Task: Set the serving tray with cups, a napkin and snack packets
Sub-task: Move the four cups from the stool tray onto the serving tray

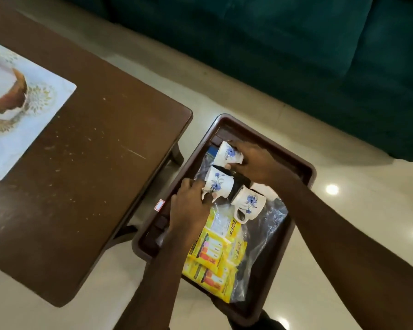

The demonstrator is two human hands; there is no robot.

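Three flowered cups are being kept in the brown tray (pixel 303 171). The middle cup (pixel 217 182) is being gripped by the left hand (pixel 191 206) fingers; the far-corner cup (pixel 228 154) by the right hand (pixel 255 163). Yellow snack packets (pixel 215 253) are lying toward the near edge.

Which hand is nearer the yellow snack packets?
Left. The left hand sits at the packets' upper edge, overlapping the yellow snack packets while gripping the middle cup. The right hand is farther up the tray, on the far cup.
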